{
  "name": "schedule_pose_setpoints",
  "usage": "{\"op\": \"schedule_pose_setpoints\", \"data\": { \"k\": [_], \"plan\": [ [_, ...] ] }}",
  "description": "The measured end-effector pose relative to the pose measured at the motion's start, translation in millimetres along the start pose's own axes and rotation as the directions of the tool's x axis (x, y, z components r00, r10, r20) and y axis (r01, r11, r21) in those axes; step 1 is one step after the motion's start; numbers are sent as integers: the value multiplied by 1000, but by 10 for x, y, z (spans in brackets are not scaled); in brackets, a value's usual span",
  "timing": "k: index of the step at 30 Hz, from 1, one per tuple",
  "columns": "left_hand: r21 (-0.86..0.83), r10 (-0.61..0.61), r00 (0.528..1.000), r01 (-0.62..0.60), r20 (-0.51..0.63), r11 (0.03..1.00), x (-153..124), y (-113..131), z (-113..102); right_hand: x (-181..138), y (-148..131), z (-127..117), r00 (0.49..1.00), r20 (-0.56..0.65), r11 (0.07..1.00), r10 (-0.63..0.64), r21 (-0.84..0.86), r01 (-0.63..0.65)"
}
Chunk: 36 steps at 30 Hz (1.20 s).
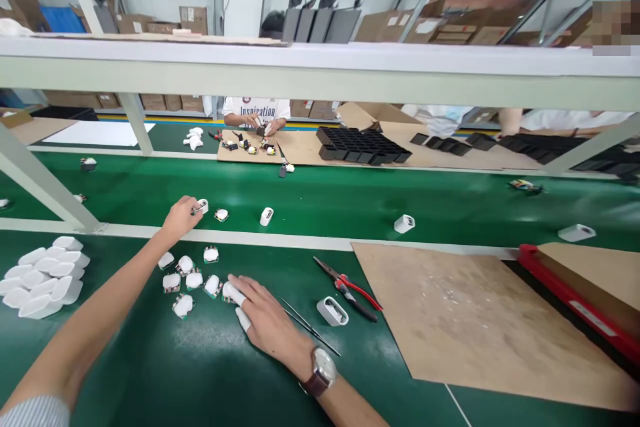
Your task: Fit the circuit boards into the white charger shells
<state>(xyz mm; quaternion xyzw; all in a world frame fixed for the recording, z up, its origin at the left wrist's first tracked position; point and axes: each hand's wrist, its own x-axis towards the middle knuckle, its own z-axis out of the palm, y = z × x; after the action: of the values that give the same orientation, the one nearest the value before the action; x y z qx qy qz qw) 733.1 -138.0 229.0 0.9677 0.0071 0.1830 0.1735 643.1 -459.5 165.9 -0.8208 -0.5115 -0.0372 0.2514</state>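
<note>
My left hand reaches over the green belt, its fingers closed round a small white oval housing. Palm down on the green table, my right hand lies with its fingers stretched out and white covers on two fingertips. Its index fingertip is beside or on one of the small circuit boards with white tops; whether it touches is hard to tell. Several more such boards lie to the left of that hand. To its right are tweezers, red-and-black pliers and a white oval housing with parts inside.
White housings are grouped at the left. On the belt sit a board and several housings. A cardboard sheet and red-edged box occupy the right. A frame post slants at left. Across the belt, a person handles parts.
</note>
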Motion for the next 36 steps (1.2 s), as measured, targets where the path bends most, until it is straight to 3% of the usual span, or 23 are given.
{"op": "schedule_pose_setpoints", "data": {
  "k": [4,10,13,15,19,21,24,27,29,31,34,36],
  "plan": [
    [62,30,999,-29,-21,998,226,-110,187,-101,-3,10,994,41,991,99,-94,-94],
    [10,230,961,-234,151,972,331,402,712,-247,-29,-22,992,-32,990,122,-69,-124],
    [-30,279,936,-279,214,960,341,655,817,-307,-48,4,988,-87,990,130,-34,-134],
    [-72,350,902,-343,254,937,156,794,779,-380,-65,33,986,-115,992,124,-14,-126],
    [-129,478,797,-466,368,875,-597,1018,546,-544,-63,119,981,-161,993,105,-36,-112],
    [-105,468,794,-466,389,878,-950,1041,403,-609,-6,182,983,-172,994,71,-67,-84],
    [-97,412,882,-400,228,911,-1312,821,72,-695,131,285,984,-179,995,-2,-99,-16],
    [51,195,979,-192,-58,980,-1650,316,-469,-789,229,353,981,-194,993,2,-118,-25],
    [270,2,977,57,-214,961,-1947,-90,-861,-838,221,360,980,-197,991,22,-125,-47],
    [448,-139,950,258,-281,856,-2266,-478,-1176,-847,144,333,976,-214,990,30,-127,-58],
    [572,-231,942,331,-242,751,-2591,-899,-1389,-763,-30,232,972,-225,990,75,-101,-100],
    [527,-177,953,284,-245,801,-2615,-969,-1359,-665,-122,147,972,-204,990,115,-62,-130]
  ]
}}
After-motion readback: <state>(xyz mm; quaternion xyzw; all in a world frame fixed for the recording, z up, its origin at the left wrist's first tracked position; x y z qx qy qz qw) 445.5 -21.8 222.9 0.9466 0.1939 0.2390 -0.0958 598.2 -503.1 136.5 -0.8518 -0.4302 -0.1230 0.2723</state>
